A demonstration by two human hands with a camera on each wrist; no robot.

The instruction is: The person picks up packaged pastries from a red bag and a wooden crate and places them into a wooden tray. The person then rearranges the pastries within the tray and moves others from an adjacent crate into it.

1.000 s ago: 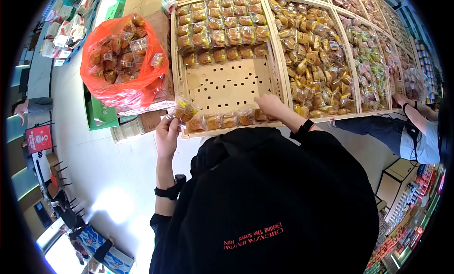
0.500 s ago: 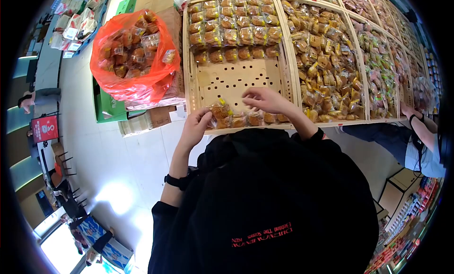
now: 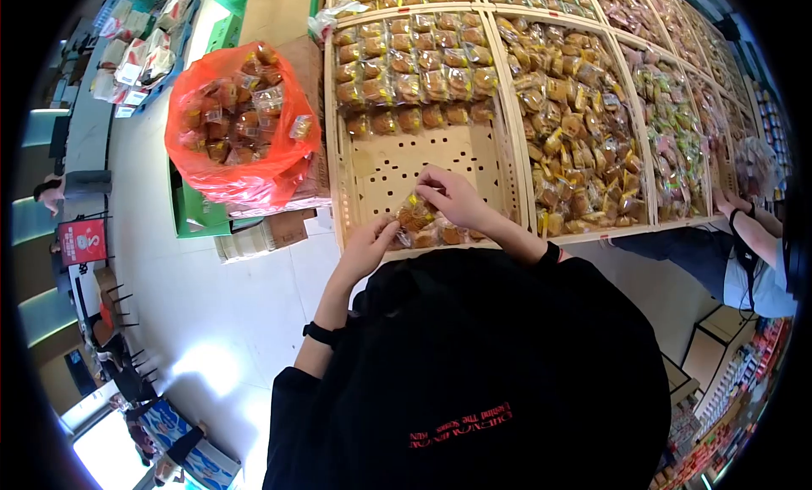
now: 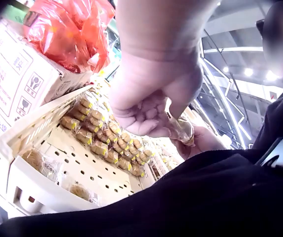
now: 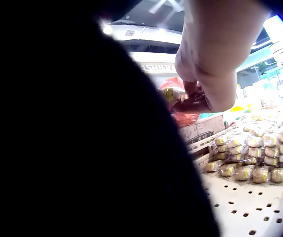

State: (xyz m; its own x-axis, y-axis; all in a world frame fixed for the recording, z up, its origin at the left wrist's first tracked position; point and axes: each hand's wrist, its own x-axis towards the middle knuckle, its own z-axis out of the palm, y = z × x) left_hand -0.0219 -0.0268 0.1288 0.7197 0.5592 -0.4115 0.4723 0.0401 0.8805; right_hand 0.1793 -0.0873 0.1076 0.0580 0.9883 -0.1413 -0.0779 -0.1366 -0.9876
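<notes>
A bun in a clear wrapper with a yellow label (image 3: 416,216) is held up between both hands, over the near edge of the crate (image 3: 337,177). My left hand (image 3: 365,251) pinches the left end of its wrapper. At its upper right, the curled fingers of my right hand (image 3: 455,199) hold the wrapper too. The left wrist view shows the wrapped bun (image 4: 185,129) just past the left fingers. In the right wrist view, the bun (image 5: 170,94) is partly covered by the right hand (image 5: 205,89). A front row of wrapped buns (image 3: 452,235) lies below the hands.
Stacked rows of wrapped buns (image 3: 406,63) fill the crate's far part; its perforated floor (image 3: 381,156) shows between. A red plastic bag (image 3: 190,164) of similar buns stands left on cardboard boxes. Crates of wrapped snacks (image 3: 575,126) adjoin on the right. Another person's arm (image 3: 744,224) reaches in there.
My left hand has brought the wrapped bun rightward from the crate's left corner. My right hand has left the front row's right end, moved left and taken hold of the same bun.
</notes>
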